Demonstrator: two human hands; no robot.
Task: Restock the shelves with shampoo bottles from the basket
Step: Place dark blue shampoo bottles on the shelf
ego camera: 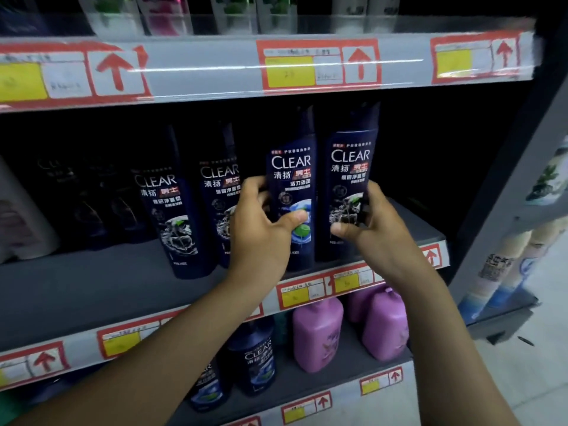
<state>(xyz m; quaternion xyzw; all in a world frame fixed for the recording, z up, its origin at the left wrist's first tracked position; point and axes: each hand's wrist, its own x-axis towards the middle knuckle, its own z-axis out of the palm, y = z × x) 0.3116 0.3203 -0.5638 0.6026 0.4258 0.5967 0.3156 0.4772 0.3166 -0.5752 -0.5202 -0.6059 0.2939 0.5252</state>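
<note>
Head view: 2 tall dark-blue plastic shampoo bottles with white CLEAR lettering stand side by side at the near edge of the grey middle shelf, toward its right end. The left hand grips the left held bottle, the one with a green-and-blue picture on its label, thumb across the front and fingers curled behind. The right hand is clamped on the right held bottle, thumb low on the label, fingers round its right side. Both bottles look to rest on or just above the shelf; I cannot tell which. 2 matching shelved bottles stand just left, slightly farther back. The basket is not in view.

The step appears to be seating this pair. To do it well, I would keep both upright, labels facing out, slide them back level with the neighbours, and release only once each base sits flat. Pink squat plastic bottles stand on the shelf below.
</note>
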